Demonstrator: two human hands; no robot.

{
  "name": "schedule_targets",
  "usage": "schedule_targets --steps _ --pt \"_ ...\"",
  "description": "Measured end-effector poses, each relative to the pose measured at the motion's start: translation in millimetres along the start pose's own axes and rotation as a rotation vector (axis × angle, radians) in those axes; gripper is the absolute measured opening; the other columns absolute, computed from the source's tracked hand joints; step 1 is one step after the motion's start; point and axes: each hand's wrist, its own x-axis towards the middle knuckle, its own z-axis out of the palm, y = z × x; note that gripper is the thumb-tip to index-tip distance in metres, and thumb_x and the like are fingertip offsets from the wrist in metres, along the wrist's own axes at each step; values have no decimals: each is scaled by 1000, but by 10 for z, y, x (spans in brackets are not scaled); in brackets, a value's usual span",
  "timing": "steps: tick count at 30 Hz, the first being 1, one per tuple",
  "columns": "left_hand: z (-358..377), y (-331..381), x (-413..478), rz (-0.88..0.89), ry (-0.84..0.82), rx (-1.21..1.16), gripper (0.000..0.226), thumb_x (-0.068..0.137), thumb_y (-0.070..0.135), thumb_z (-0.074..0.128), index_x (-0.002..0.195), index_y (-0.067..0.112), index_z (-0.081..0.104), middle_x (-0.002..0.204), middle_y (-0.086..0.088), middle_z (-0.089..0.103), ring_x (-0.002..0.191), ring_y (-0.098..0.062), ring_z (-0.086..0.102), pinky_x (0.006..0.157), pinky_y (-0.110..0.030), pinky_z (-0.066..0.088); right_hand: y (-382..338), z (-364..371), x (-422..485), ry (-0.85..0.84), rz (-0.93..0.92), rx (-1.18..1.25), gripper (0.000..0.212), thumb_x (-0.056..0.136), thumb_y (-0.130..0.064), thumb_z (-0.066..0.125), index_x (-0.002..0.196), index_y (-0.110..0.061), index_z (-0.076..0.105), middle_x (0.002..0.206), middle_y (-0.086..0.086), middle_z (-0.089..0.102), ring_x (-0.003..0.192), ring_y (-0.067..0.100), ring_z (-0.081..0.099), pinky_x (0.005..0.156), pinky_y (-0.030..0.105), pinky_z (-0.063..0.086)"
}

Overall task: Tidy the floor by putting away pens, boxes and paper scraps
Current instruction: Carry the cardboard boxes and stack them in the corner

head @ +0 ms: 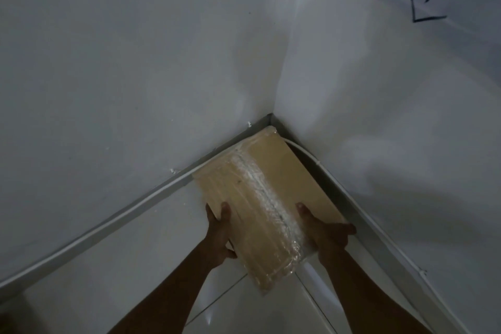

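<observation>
A tan cardboard box (260,187), wrapped with clear tape along its top ridge, sits in the corner where two white walls meet. Its far end reaches the corner. My left hand (219,233) grips the box's left side near the close end, thumb on top. My right hand (322,233) grips its right side, thumb on top and fingers down the side. Both forearms reach in from the bottom of the view. No pens or paper scraps are visible.
White walls close in on the left and right, each with a grey skirting and a thin white cable (113,214) along its base. Pale floor tiles (151,257) lie in front. Dark pen marks (425,8) show on the right wall, high up.
</observation>
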Motion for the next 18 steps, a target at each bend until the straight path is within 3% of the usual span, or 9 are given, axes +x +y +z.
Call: schedule_targets --steps 9,14,18 --pt "18 53 -10 -34 22 72 79 88 60 41 142 51 -16 159 -6 9 140 -41 22 91 -68 39 28 3 98 -16 -19 -38 127 51 -37 93 144 -9 11 141 22 33 128 41 40 108 50 38" --pt "-40 191 8 -27 78 142 81 88 54 52 147 45 -3 152 -12 26 130 -39 39 77 -52 52 4 -20 96 10 -114 -154 139 50 -43 92 150 -13 -1 151 18 13 133 41 31 107 50 38" --pt "-119 279 -105 -8 167 173 73 90 48 54 147 33 13 147 -14 34 127 -34 42 96 -52 45 10 -192 16 -18 -282 -365 135 56 -46 89 150 -6 0 152 21 12 136 41 29 107 49 39"
